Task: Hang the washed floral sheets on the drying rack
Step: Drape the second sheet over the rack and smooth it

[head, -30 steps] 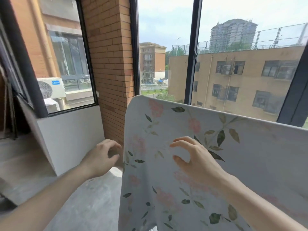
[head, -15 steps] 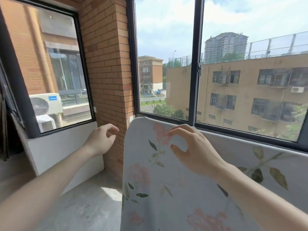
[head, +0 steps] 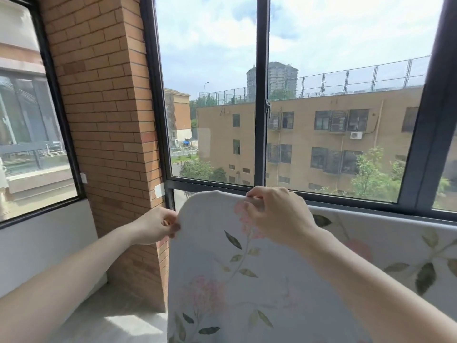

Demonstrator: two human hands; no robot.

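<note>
The hanging white floral sheet fills the lower middle and right, blocking reach toward the black-framed glass window just behind it. The orange brick pillar stands just left of the sheet's edge. Open room lies lower left, above the pale concrete floor.

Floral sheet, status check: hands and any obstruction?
Left hand pinches floral sheet side edge. Right hand grips top edge. Sheet draped, rack hidden. Nothing in the way.
</note>
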